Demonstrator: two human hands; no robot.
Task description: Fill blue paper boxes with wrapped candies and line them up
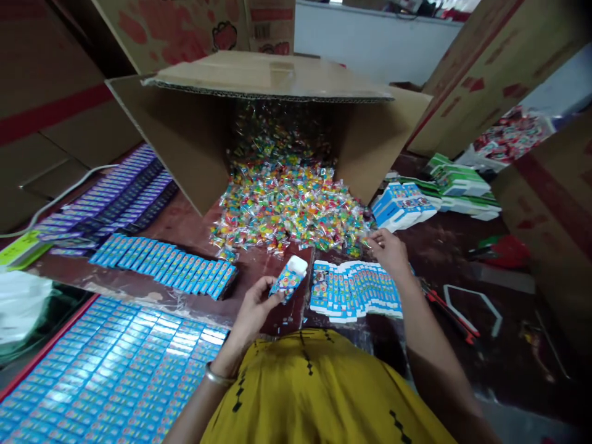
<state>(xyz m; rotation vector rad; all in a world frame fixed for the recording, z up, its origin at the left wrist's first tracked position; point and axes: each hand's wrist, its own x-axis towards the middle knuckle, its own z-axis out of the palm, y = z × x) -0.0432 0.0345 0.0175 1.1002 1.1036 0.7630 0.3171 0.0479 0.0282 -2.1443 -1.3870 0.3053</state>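
My left hand (259, 302) holds a small blue printed box (291, 279) whose white top end stands open, tilted up to the right. At the right edge of a heap of clear packets with colorful candies (291, 206), my right hand (387, 248) has its fingers drawn together; whether a packet is between them is too small to tell. The heap spills from a large cardboard carton (185, 142) lying on its side. Below my right hand lies a fanned row of flat blue boxes (356, 290). Another row of blue boxes (166, 265) lies left of my left hand.
A tray of many blue boxes (106, 370) fills the lower left. Purple boxes (111, 197) and a green power strip (23, 250) are at the left. Blue-white stacks (404, 203), green stacks (462, 185) and a red-handled tool (451, 314) lie right.
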